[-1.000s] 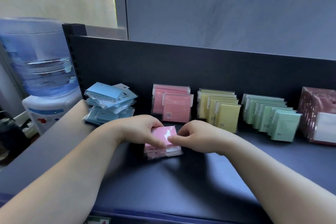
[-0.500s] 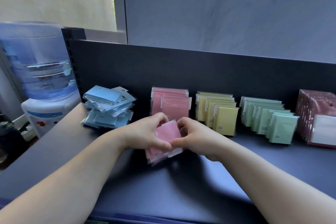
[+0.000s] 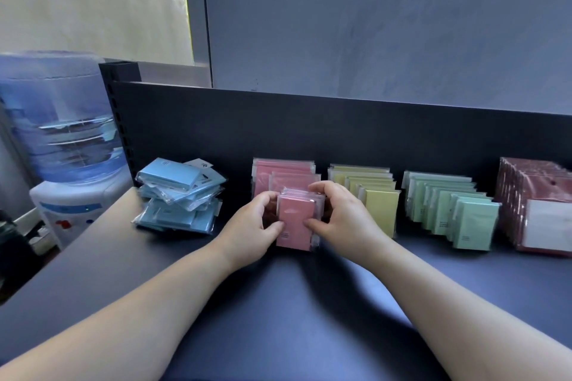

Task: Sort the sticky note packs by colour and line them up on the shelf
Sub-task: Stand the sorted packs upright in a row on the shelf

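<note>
Both hands held a small bunch of pink packs (image 3: 294,223) standing up on the shelf (image 3: 309,312). The left hand (image 3: 257,221) curled round one side and the right hand (image 3: 339,213) curled round the other, thumbs on the front. I think they squeezed from both sides to make the edges even, so the bunch could join the pink row (image 3: 283,168) just behind it, at twelve o'clock. The yellow row (image 3: 376,195) stood at two o'clock, the green row (image 3: 448,207) at three, and dark red packs (image 3: 532,185) past that. At ten o'clock a blue pile (image 3: 179,195) lay flat and messy, not yet lined up. The shelf was dark blue with a dark back board (image 3: 309,127). A water cooler (image 3: 62,133) stood off its left end, and a grey wall (image 3: 371,25) rose behind.
</note>
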Demonstrator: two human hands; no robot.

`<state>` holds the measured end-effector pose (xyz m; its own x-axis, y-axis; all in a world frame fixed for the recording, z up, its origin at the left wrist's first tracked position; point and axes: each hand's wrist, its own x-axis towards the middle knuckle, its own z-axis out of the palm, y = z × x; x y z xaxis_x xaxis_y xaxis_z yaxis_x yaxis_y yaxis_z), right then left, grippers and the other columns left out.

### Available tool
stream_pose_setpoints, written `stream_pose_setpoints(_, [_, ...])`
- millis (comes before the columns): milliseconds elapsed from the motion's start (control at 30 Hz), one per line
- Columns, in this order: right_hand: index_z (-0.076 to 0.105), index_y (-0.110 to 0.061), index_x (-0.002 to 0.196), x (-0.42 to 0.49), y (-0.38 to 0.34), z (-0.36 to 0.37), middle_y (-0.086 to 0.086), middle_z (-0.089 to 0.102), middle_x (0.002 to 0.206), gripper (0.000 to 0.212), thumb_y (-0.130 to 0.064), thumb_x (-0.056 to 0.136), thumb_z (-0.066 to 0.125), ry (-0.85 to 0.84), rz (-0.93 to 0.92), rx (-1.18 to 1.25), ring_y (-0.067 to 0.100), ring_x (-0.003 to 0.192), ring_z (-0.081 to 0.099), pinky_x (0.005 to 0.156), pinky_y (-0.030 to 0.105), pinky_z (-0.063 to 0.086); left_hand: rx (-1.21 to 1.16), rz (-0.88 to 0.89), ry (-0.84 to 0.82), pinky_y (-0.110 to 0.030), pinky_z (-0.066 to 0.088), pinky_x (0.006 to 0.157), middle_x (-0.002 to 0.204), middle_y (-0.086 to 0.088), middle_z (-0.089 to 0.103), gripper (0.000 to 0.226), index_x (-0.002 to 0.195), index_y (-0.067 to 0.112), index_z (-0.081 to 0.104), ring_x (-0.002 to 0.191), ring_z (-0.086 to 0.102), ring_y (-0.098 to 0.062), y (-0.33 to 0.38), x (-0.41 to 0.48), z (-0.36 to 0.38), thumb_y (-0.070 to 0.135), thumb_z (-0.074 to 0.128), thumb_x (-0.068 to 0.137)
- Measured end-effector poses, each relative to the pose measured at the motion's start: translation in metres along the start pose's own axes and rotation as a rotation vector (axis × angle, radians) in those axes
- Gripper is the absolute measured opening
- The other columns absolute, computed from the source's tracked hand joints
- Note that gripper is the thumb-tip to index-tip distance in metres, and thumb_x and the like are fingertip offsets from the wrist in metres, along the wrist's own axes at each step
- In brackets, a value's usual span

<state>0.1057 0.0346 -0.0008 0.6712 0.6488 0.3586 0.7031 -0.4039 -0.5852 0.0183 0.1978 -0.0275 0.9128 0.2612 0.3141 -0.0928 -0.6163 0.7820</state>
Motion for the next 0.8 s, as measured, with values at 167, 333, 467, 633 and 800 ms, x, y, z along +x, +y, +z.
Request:
stream_pose_setpoints(167, [0.047, -0.016, 0.13, 0.005, 0.001, 0.01, -0.011, 0.04, 0.12, 0.056, -0.006, 0.079, 0.07, 0.128, -0.002, 0.06, 0.015, 0.115, 0.051, 0.105, 0.034, 0.041, 0.003, -0.013, 0.135, -0.022, 0.05, 0.08, 0.095, 0.007, 0.063, 0.033, 0.106, 0.027, 0.05, 0.084, 0.061, -0.006, 0.001, 0.008, 0.007, 0.005, 0.063, 0.085])
stream_pose_setpoints(333, [0.029, -0.012, 0.144, 0.008, 0.006, 0.023, 0.004, 0.035, 0.143, 0.071, -0.017, 0.084, 0.069, 0.125, 0.204, 0.083, 0.017, 0.133, 0.036, 0.104, 0.013, 0.019, 0.06, -0.092, 0.166, -0.029, 0.046, 0.097, 0.117, -0.002, 0.059, 0.046, 0.127, 0.014, 0.05, 0.102, 0.059, -0.012, -0.009, 0.015, 0.012, 0.015, 0.067, 0.084])
stream_pose_setpoints(467, [0.025, -0.015, 0.145, 0.006, 0.009, 0.03, -0.006, 0.048, 0.136, 0.079, -0.021, 0.081, 0.072, 0.009, 0.267, 0.172, 0.01, 0.128, 0.043, 0.103, 0.018, 0.034, 0.099, -0.062, 0.175, -0.034, 0.047, 0.096, 0.112, -0.002, 0.061, 0.042, 0.123, 0.016, 0.054, 0.1, 0.059, -0.015, -0.006, 0.016, 0.013, 0.012, 0.066, 0.083])
stream_pose_setpoints(633, [0.037, -0.023, 0.134, 0.009, 0.006, 0.031, -0.014, 0.058, 0.106, 0.065, -0.009, 0.08, 0.069, 0.024, 0.256, 0.207, 0.005, 0.099, 0.056, 0.072, 0.006, 0.037, 0.088, -0.015, 0.185, -0.035, 0.045, 0.099, 0.116, -0.003, 0.059, 0.049, 0.128, 0.015, 0.051, 0.103, 0.058, -0.015, -0.003, 0.019, 0.016, 0.005, 0.063, 0.082])
stream_pose_setpoints(800, [0.019, -0.017, 0.147, 0.013, 0.007, 0.035, -0.004, 0.056, 0.127, 0.083, -0.016, 0.08, 0.069, 0.019, 0.292, 0.197, 0.013, 0.117, 0.053, 0.09, 0.016, 0.036, 0.066, -0.213, 0.339, -0.023, 0.021, 0.107, 0.139, -0.012, 0.034, 0.06, 0.143, 0.011, 0.031, 0.131, 0.034, -0.023, 0.008, 0.029, 0.005, 0.014, 0.058, 0.089])
